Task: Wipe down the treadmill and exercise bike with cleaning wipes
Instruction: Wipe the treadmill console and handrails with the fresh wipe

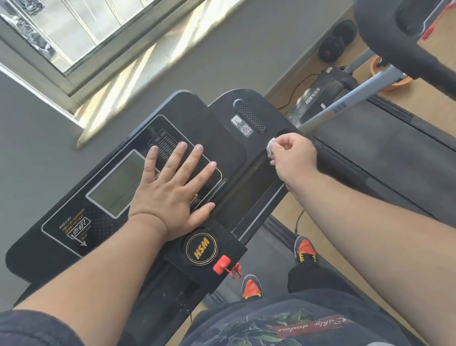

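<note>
Grey gym wall and window at 11 o'clock, left hand (171,187) spread flat on treadmill console (57,235), right hand (293,155) pinching crumpled wipe (271,147) at 2 o'clock.

- A metal-framed sliding window (85,27) fills the upper left, above a pale stone sill (152,64) streaked with sunlight.
- A grey painted wall (4,141) runs under the sill.
- Two black round dumbbells (338,40) lie on the light wooden floor (441,108) against the wall.
- An orange round dish (388,72) sits on the floor near the right edge.
- A thin black cable (297,91) trails across the floor.
</note>
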